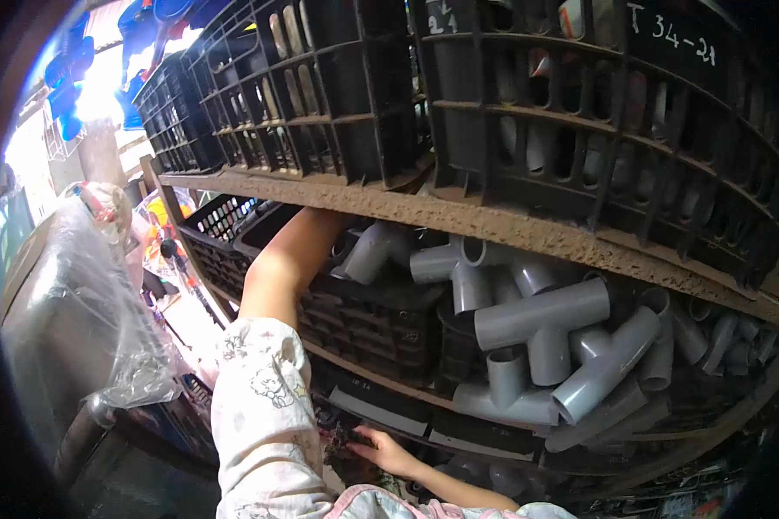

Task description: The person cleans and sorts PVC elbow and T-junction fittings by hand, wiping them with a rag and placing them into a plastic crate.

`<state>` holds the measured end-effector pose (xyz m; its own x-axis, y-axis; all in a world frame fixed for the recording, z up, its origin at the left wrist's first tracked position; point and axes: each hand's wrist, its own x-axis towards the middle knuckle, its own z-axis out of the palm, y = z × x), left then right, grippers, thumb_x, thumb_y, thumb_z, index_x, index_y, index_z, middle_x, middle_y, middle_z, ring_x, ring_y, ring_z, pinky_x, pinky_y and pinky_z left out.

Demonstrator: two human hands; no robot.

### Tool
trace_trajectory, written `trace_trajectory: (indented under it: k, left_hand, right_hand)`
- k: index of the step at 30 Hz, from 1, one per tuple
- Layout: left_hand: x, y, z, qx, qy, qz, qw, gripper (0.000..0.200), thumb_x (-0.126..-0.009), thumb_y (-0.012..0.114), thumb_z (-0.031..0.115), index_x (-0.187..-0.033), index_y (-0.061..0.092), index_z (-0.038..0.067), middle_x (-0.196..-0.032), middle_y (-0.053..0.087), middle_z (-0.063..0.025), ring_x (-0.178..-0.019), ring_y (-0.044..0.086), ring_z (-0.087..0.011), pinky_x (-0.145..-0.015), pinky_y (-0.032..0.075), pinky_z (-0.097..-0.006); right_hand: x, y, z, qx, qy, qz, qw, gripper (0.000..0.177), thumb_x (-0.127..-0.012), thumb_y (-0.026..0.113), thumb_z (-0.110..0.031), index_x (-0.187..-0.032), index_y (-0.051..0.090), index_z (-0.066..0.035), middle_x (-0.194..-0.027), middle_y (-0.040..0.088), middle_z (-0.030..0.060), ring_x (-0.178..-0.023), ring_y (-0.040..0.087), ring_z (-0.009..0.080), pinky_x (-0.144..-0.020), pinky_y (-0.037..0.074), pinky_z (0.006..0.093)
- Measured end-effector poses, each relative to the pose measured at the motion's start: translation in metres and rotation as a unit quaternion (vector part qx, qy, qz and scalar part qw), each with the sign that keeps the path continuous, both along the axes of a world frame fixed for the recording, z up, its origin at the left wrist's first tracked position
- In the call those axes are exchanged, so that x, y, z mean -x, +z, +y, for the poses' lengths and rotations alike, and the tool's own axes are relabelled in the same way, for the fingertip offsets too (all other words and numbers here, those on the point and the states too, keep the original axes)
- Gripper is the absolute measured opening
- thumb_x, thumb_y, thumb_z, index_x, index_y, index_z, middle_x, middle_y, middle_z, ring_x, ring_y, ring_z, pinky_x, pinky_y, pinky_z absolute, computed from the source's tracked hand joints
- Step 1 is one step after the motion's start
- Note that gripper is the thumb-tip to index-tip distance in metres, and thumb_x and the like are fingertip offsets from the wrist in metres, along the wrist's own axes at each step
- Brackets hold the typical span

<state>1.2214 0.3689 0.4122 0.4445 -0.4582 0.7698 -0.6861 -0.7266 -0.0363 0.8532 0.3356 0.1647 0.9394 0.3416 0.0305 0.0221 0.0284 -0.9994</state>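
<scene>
My left arm reaches up in a patterned light sleeve, and its forearm goes under the upper shelf board [389, 201] into a black crate; the hand itself is hidden there. Grey pipe fittings [376, 251] lie just right of that forearm. Lower down, at the bottom centre, my right hand [381, 451] has its fingers closed at a dark, rough-looking thing [337, 443] that I cannot make out. This hand is below the lower shelf's edge, in front of the bottom row.
Black crates [294, 95] stand on the upper board. Large grey tee fittings [545, 320] are piled on the middle shelf at the right, several jutting forward. Plastic-wrapped goods [86, 303] stand at the left. Blue items [69, 73] hang at the upper left.
</scene>
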Motion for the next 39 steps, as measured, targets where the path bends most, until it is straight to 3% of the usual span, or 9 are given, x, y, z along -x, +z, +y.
trace_trajectory:
  k: [4,9,17,19,23,27,29,31,39]
  left_hand:
    - [0.001,0.002,0.004,0.006,0.002,0.060,0.998,0.030,-0.073,0.061,0.020,-0.098,0.054,0.004,-0.095,0.055,-0.0115,-0.090,0.051,-0.0255,-0.079,0.040,-0.0341]
    - [0.011,0.020,0.031,0.015,-0.017,0.120,0.992,0.032,-0.073,0.061,0.021,-0.100,0.053,0.005,-0.096,0.055,-0.0112,-0.090,0.051,-0.0248,-0.079,0.040,-0.0337]
    - [0.015,0.008,0.010,0.015,-0.028,0.102,0.994,0.035,-0.073,0.062,0.022,-0.102,0.053,0.005,-0.098,0.056,-0.0107,-0.092,0.051,-0.0236,-0.080,0.040,-0.0330]
    - [0.011,-0.002,-0.007,0.016,-0.022,0.096,0.995,0.036,-0.073,0.062,0.022,-0.102,0.053,0.005,-0.098,0.056,-0.0106,-0.092,0.051,-0.0233,-0.081,0.040,-0.0328]
    - [0.006,-0.007,-0.011,0.026,-0.010,0.109,0.994,0.037,-0.073,0.063,0.023,-0.103,0.053,0.005,-0.099,0.056,-0.0103,-0.093,0.051,-0.0228,-0.081,0.040,-0.0324]
    - [0.017,0.006,0.014,0.043,-0.029,0.135,0.990,0.038,-0.072,0.063,0.024,-0.104,0.053,0.005,-0.100,0.056,-0.0100,-0.093,0.051,-0.0222,-0.082,0.040,-0.0321]
    - [0.024,0.014,0.026,0.051,-0.043,0.146,0.987,0.039,-0.072,0.064,0.024,-0.105,0.052,0.006,-0.100,0.056,-0.0099,-0.094,0.051,-0.0219,-0.082,0.040,-0.0319]
    - [0.031,0.021,0.034,0.058,-0.049,0.151,0.986,0.040,-0.072,0.064,0.024,-0.105,0.052,0.006,-0.100,0.056,-0.0098,-0.094,0.051,-0.0216,-0.082,0.041,-0.0317]
    - [0.075,0.035,0.037,0.079,-0.081,0.176,0.978,0.042,-0.072,0.065,0.025,-0.107,0.052,0.006,-0.102,0.056,-0.0093,-0.095,0.052,-0.0204,-0.083,0.041,-0.0310]
  right_hand:
    - [-0.006,-0.011,-0.008,0.034,-0.030,-0.032,0.998,0.034,-0.084,0.053,-0.012,-0.111,0.044,0.006,-0.102,0.050,0.0064,-0.094,0.045,0.0093,-0.082,0.036,0.0216]
    - [-0.010,-0.028,-0.010,-0.044,-0.008,-0.008,0.999,0.029,-0.085,0.050,-0.014,-0.108,0.046,0.004,-0.099,0.050,0.0032,-0.093,0.043,0.0079,-0.080,0.036,0.0208]
    - [-0.009,-0.008,0.002,0.003,0.005,0.002,1.000,0.026,-0.083,0.054,-0.013,-0.101,0.048,0.005,-0.095,0.052,0.0065,-0.089,0.045,0.0102,-0.079,0.037,0.0233]
    - [-0.012,-0.010,0.003,-0.021,0.025,-0.082,0.996,0.025,-0.083,0.054,-0.011,-0.101,0.049,0.005,-0.093,0.053,0.0065,-0.088,0.045,0.0100,-0.078,0.037,0.0235]
    - [-0.011,-0.019,0.005,-0.041,-0.013,-0.080,0.996,0.024,-0.084,0.053,-0.010,-0.102,0.049,0.005,-0.091,0.054,0.0049,-0.086,0.046,0.0093,-0.077,0.037,0.0226]
    - [-0.012,-0.013,-0.001,-0.049,-0.010,0.063,0.997,0.036,-0.084,0.052,-0.011,-0.114,0.040,0.006,-0.102,0.053,0.0090,-0.096,0.046,0.0107,-0.084,0.036,0.0235]
    - [-0.011,-0.018,-0.002,-0.008,-0.056,0.061,0.996,0.055,-0.085,0.050,-0.027,-0.125,0.029,0.005,-0.128,0.035,0.0157,-0.118,0.033,0.0201,-0.097,0.027,0.0279]
    - [-0.009,-0.009,-0.006,-0.043,-0.057,0.075,0.995,0.061,-0.085,0.048,-0.033,-0.127,0.027,0.005,-0.131,0.030,0.0165,-0.122,0.028,0.0230,-0.099,0.023,0.0288]
    - [0.004,-0.012,-0.003,-0.132,0.005,0.081,0.988,0.049,-0.086,0.049,-0.024,-0.123,0.034,0.004,-0.122,0.040,0.0107,-0.111,0.037,0.0166,-0.094,0.028,0.0256]
